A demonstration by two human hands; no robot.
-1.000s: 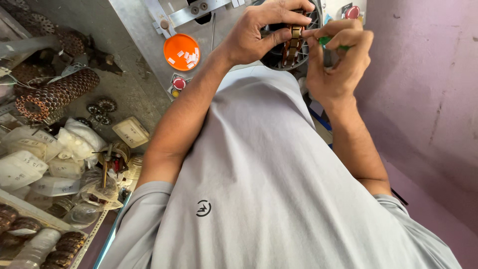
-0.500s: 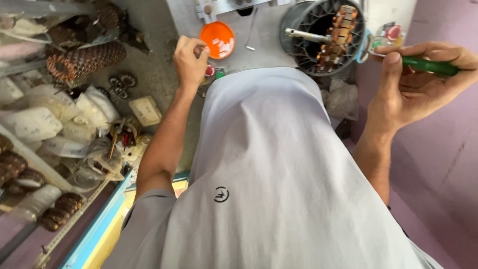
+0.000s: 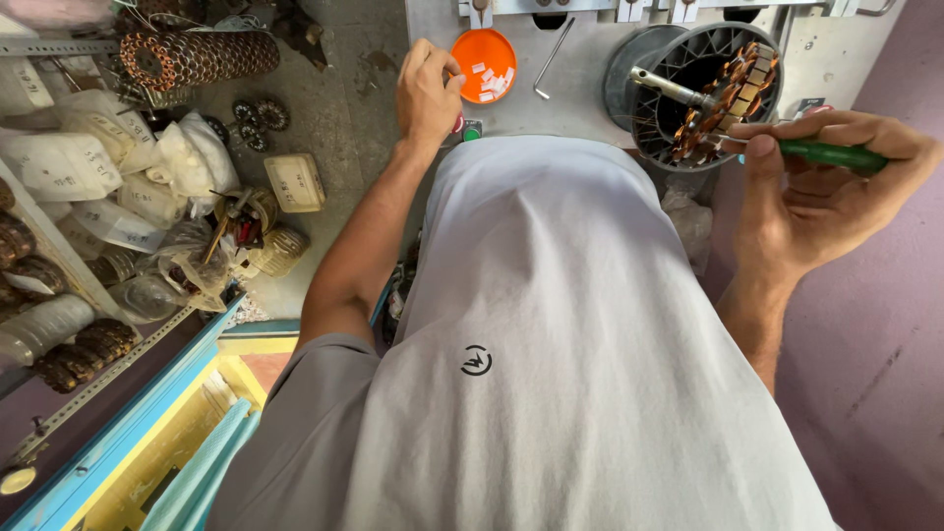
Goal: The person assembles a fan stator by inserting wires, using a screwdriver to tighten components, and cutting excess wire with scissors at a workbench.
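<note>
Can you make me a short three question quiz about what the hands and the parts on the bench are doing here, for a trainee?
1. True or false: the left hand is at the rim of the orange dish.
2. What does the right hand hold?
A. a green-handled tool
B. a hammer
C. a paintbrush
3. Fill in: the tool's tip meets the copper-wound stator, which sits on a shaft in the black ______.

Key:
1. True; its fingers reach the dish holding small white pieces.
2. A
3. Round housing
</note>
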